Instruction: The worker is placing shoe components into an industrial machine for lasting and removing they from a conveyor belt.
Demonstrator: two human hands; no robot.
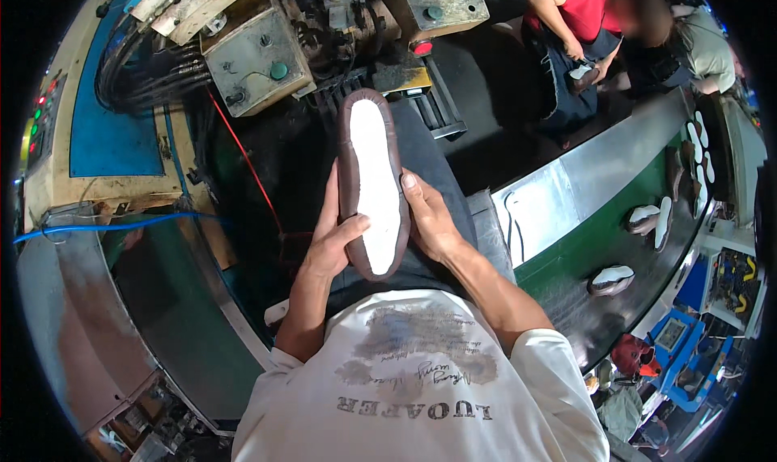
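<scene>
Brown shoe (346, 158) with a white sole face turned up, held just beyond the white shirt (421, 430) and over the dark trousers (433, 150). Long axis running near to far, far end leaning slightly left; both ends rounded, toe not certainly distinguishable from heel. Left hand (325, 250) curled about the near left side, thumb on the white face, fingers along the brown flank; right hand (430, 219) gripping the opposite flank, thumb raised along the edge, remaining fingers largely hidden. Beyond, slightly left: grimy machine box (251, 65) with a green button. Far right: person in a red top (584, 9), holding another shoe (579, 75). To the right: green belt (558, 280), bearing a single shoe (611, 281) at its near part, a further shoe (643, 219) beside an upright-lying white-faced piece (663, 223), and white sole-shaped pieces (701, 130) at the far end. Containers at the right edge: pale open box (757, 300) with yellow-and-black items; blue tray (665, 358), nearer, with a greyish rectangular object inside, and small contents too indistinct to name.
</scene>
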